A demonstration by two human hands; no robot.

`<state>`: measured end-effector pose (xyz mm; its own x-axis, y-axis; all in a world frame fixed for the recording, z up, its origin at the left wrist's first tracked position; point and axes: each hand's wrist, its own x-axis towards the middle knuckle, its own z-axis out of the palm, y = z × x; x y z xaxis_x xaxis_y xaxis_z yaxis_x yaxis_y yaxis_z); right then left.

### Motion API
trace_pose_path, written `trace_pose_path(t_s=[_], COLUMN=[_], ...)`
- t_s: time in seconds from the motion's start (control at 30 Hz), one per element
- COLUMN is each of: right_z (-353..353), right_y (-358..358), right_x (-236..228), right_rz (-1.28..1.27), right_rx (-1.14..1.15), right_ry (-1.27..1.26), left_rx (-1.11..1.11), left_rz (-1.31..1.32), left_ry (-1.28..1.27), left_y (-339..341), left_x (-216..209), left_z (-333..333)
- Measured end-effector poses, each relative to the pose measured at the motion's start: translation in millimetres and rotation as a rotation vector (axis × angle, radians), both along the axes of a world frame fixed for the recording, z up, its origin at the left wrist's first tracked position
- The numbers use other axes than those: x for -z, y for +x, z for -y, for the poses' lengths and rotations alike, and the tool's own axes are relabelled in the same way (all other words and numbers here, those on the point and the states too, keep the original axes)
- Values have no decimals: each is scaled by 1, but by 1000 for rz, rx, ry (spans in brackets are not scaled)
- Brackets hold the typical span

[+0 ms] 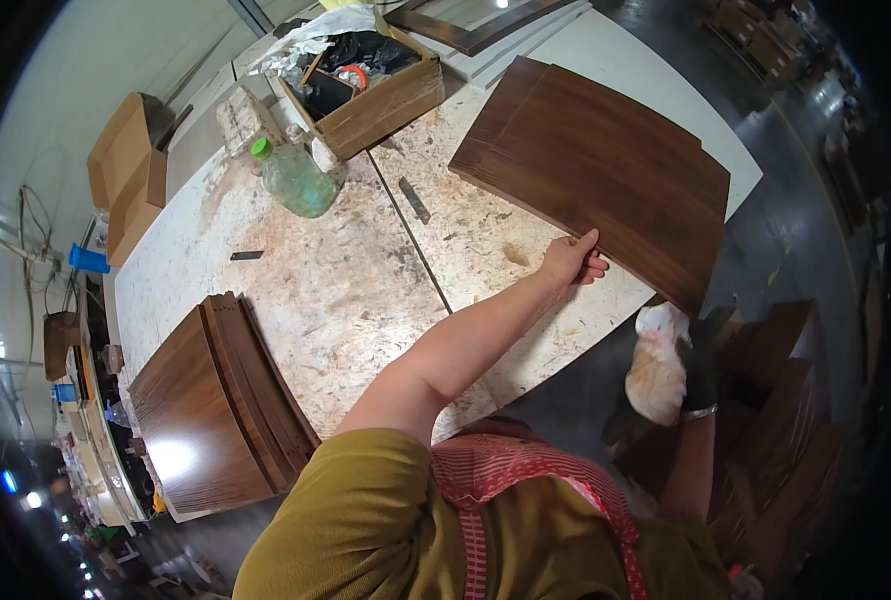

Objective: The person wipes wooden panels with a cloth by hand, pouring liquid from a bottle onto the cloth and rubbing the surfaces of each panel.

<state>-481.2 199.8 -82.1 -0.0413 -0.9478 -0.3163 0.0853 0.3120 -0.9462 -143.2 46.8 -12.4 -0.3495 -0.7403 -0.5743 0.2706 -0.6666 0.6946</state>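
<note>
A dark brown wooden panel [595,150] lies at the right of the white, stained worktable [315,300], with a stepped outline at its far end. At its near edge, my bare left hand [572,262] grips the panel, thumb on top and fingers curled below. Beside the panel's near right corner, my right hand [702,375] wears a dark glove and is closed around a bunched cream-white cloth [657,372]. Shadow hides most of the right hand's fingers.
Several brown panels [215,400] are stacked at the table's left. A clear bottle [300,182] with a green cap and a littered cardboard box [380,105] stand farther back. Two dark strips [413,200] lie on the table. Wooden pieces [775,430] stand at lower right.
</note>
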Motion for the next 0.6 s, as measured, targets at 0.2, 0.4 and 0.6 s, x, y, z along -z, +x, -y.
trace_pose_path(t_s=[0.2, 0.4, 0.6], right_z=[-47, 11, 29], right_y=[63, 150, 307], right_x=[-41, -81, -143], right_rz=[261, 808, 625], right_rx=[-250, -397, -660], right_ry=[297, 242, -88], left_rx=[80, 249, 85], left_rz=[-10, 127, 481], left_ry=[-43, -167, -689], left_y=[36, 123, 218], left_x=[-10, -69, -139], left_z=[-28, -101, -198])
